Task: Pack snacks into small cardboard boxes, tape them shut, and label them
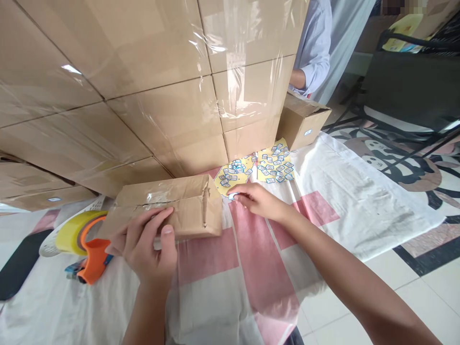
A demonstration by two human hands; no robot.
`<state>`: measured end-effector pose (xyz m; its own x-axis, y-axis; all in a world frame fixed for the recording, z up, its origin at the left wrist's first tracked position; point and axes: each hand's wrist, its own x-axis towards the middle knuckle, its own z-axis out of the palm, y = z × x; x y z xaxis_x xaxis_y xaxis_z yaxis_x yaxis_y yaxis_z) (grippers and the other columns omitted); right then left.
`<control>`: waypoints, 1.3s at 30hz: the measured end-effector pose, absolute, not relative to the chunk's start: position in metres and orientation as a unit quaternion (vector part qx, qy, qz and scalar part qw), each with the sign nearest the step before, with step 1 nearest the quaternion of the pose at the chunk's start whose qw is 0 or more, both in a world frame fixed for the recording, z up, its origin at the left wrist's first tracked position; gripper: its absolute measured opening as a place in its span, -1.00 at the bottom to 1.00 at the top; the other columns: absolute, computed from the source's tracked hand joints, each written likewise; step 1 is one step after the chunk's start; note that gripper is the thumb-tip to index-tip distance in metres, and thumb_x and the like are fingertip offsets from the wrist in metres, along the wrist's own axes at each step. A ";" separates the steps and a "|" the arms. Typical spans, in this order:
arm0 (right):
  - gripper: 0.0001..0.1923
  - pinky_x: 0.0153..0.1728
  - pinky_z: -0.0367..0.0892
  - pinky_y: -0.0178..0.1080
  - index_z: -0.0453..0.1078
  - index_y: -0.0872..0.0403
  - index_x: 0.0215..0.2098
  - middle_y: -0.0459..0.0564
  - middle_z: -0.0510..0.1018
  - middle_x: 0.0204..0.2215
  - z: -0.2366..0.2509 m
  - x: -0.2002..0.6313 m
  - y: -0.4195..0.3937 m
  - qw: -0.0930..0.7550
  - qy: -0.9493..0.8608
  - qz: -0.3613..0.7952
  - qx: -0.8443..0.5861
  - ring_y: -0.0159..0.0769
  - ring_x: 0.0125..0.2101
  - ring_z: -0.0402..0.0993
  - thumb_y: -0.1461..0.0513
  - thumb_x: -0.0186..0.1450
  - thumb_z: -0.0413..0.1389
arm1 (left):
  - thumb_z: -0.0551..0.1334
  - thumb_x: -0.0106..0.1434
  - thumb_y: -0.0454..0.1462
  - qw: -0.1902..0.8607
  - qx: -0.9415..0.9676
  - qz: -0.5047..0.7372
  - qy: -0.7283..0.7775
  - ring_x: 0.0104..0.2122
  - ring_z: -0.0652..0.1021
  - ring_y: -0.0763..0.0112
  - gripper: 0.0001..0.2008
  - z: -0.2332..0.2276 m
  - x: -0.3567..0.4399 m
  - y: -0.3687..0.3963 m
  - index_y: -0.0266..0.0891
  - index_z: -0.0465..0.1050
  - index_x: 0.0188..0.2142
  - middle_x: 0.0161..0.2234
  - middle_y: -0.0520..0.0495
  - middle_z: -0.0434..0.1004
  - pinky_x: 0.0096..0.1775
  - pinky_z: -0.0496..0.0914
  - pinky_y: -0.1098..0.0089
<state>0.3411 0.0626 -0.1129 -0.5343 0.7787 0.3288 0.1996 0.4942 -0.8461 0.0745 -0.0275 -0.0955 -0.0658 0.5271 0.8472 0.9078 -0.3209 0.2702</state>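
if pinching right hand [247, 200] slackens, its rectangular blue-white label [233, 196] may drop beside brown cardboard box [192, 208] beneath half-spread left hand [151, 244].

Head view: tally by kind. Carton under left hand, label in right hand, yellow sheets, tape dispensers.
Carton under left hand: 1
Label pinched by right hand: 1
Yellow sheets strewn with labels: 2
Orange tape dispenser: 1
Total: 5

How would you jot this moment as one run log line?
left hand: resting on cardboard box | right hand: pinching small label | nearby: yellow sheets strewn with labels, orange tape dispenser
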 end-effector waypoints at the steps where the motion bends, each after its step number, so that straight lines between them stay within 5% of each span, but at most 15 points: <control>1: -0.75 -0.27 0.37 -0.26 0.40 0.04 0.01 -0.01 0.59 -0.21 -0.113 0.337 0.059 0.357 -0.794 0.393 -0.296 -0.31 -0.30 0.50 0.32 0.44 -0.02 | 0.17 0.41 -0.22 0.192 -0.653 -0.488 -0.547 -0.08 0.51 0.07 -0.75 -0.096 0.071 -0.027 -0.14 0.64 -0.09 -0.13 -0.20 0.64 0.00 0.30 0.02; 3: -0.70 -0.23 0.36 -0.26 0.35 0.01 0.10 0.00 0.59 -0.15 -0.111 0.331 0.054 0.341 -0.820 0.376 -0.264 -0.30 -0.24 0.51 0.34 0.45 -0.03 | 0.16 0.43 -0.21 0.189 -0.654 -0.489 -0.546 -0.08 0.51 0.08 -0.75 -0.096 0.066 -0.026 -0.11 0.64 -0.10 -0.14 -0.17 0.65 0.00 0.30 0.01; 9: -0.78 -0.28 0.28 -0.24 0.37 0.02 -0.19 -0.02 0.54 -0.29 -0.109 0.320 0.048 0.345 -0.870 0.283 -0.211 -0.28 -0.29 0.47 0.29 0.52 -0.10 | 0.14 0.44 -0.18 0.190 -0.663 -0.488 -0.535 -0.12 0.55 0.14 -0.74 -0.098 0.059 -0.023 -0.05 0.63 -0.09 -0.12 -0.12 0.65 0.00 0.31 0.01; 18: -0.92 -0.33 0.19 -0.28 0.23 -0.01 -0.16 -0.10 0.52 -0.29 -0.121 0.309 0.048 0.308 -0.877 0.288 -0.231 -0.32 -0.33 0.45 0.27 0.52 -0.05 | 0.15 0.43 -0.17 0.189 -0.654 -0.495 -0.540 -0.13 0.54 0.13 -0.74 -0.097 0.061 -0.023 -0.06 0.64 -0.11 -0.14 -0.12 0.65 -0.01 0.31 0.00; 29: -0.86 -0.43 0.01 -0.24 0.19 0.00 -0.14 -0.12 0.55 -0.35 -0.120 0.302 0.050 0.305 -0.914 0.097 -0.248 -0.33 -0.43 0.37 0.37 0.49 -0.08 | 0.16 0.41 -0.21 0.211 -0.672 -0.475 -0.528 -0.15 0.54 0.15 -0.74 -0.096 0.057 -0.022 -0.09 0.64 -0.08 -0.14 -0.13 0.66 -0.01 0.29 0.05; 34: -0.94 -0.38 0.13 -0.28 0.20 0.01 -0.12 -0.12 0.55 -0.32 -0.125 0.300 0.050 0.339 -0.877 0.194 -0.280 -0.34 -0.38 0.45 0.25 0.50 0.03 | 0.16 0.40 -0.20 0.219 -0.667 -0.489 -0.517 -0.15 0.52 0.14 -0.73 -0.096 0.059 -0.020 -0.12 0.66 -0.10 -0.17 -0.17 0.67 -0.04 0.30 0.10; 39: -0.47 -0.31 0.34 -0.24 0.20 0.03 0.08 0.06 0.52 0.01 -0.129 0.295 0.053 0.373 -0.768 0.340 -0.393 -0.23 -0.19 0.52 0.08 0.30 0.33 | 0.15 0.41 -0.21 0.208 -0.669 -0.473 -0.535 -0.11 0.52 0.13 -0.73 -0.095 0.056 -0.022 -0.13 0.64 -0.08 -0.11 -0.16 0.66 0.01 0.28 0.08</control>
<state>0.2954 0.0528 -0.1286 -0.4121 0.8581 0.3063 0.3505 0.4596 -0.8161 0.0558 -0.0215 -0.0949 -0.0183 0.5189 0.8547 0.9119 -0.3418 0.2271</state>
